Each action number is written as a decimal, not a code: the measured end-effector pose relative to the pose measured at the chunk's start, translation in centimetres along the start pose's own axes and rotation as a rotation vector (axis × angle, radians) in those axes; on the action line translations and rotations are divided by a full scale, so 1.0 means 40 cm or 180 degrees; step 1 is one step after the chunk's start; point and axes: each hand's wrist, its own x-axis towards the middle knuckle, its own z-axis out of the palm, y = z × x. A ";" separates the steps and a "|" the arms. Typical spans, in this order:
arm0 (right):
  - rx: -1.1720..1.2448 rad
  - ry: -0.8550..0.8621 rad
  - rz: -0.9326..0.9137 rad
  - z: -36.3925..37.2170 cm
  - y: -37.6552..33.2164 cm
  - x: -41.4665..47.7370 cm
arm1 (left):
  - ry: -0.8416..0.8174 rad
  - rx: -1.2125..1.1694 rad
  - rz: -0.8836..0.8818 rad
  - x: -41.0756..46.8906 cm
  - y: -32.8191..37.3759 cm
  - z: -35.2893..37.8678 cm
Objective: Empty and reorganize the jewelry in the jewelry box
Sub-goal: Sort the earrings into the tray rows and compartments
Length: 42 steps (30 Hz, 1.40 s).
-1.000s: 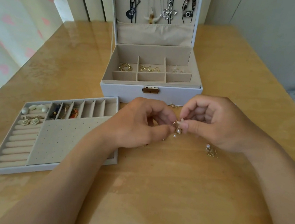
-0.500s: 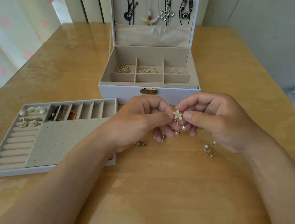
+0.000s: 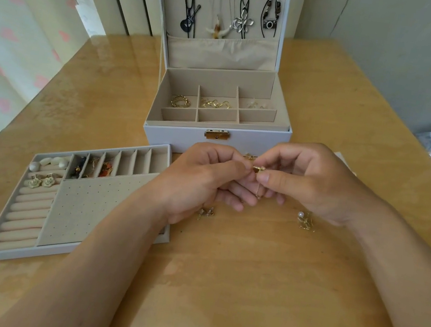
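A small gold earring [image 3: 258, 169] is pinched in the grip of both the left hand [image 3: 204, 178] and the right hand [image 3: 313, 185], thumb and forefinger closed on it, just in front of the open jewelry box [image 3: 173, 136] (close to its brass clasp). Further in front of the box, a pearl earring [image 3: 303, 219] and a gold piece [image 3: 206, 212] are laid on the counter [image 3: 250, 265]. A ring tray [image 3: 86, 206] is set in front of the box, to its left.

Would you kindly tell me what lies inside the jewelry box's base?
Gold rings lie in the back-left cell, gold pieces in the back-middle, pale studs in the back-right. The front cells' floors are mostly hidden.
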 end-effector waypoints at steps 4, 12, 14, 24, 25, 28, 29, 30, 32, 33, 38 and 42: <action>0.0043 0.0005 0.0028 -0.005 -0.005 -0.001 | 0.0072 0.0061 -0.0028 0.003 0.000 -0.001; 0.0403 0.0006 0.0235 0.004 -0.011 0.000 | 0.0074 0.0005 0.0038 0.003 0.001 -0.002; 0.0504 0.0007 0.0268 0.003 -0.013 0.000 | 0.0088 0.0028 0.0069 0.003 0.002 -0.002; 0.0688 0.0217 0.0045 0.004 -0.015 -0.001 | 0.0202 0.0008 0.0119 0.005 0.001 -0.004; 0.0688 0.0277 0.0005 0.003 -0.015 -0.001 | 0.0223 -0.0004 0.0124 0.006 0.001 -0.005; 0.0630 0.0401 -0.0147 -0.003 -0.017 -0.001 | 0.0299 0.0014 0.0171 0.006 0.001 -0.006; 0.0550 0.0417 -0.0216 -0.005 -0.018 -0.002 | 0.0328 0.0040 0.0205 0.007 -0.001 -0.006; 0.0445 0.0413 -0.0285 -0.006 -0.020 -0.003 | 0.0356 0.0099 0.0259 0.008 -0.003 -0.006; 0.0223 0.0370 -0.0387 -0.006 -0.021 -0.004 | 0.0376 0.0344 0.0437 0.008 -0.008 -0.002; 0.0136 0.0338 -0.0416 -0.006 -0.022 -0.006 | 0.0374 0.0492 0.0537 0.009 -0.012 0.002; -0.0051 0.0248 -0.0372 -0.005 -0.023 -0.011 | 0.0641 0.1013 0.0882 0.011 -0.020 0.024; -0.0305 0.0208 -0.0199 -0.028 -0.036 -0.023 | 0.0722 0.1228 0.0963 0.015 -0.030 0.033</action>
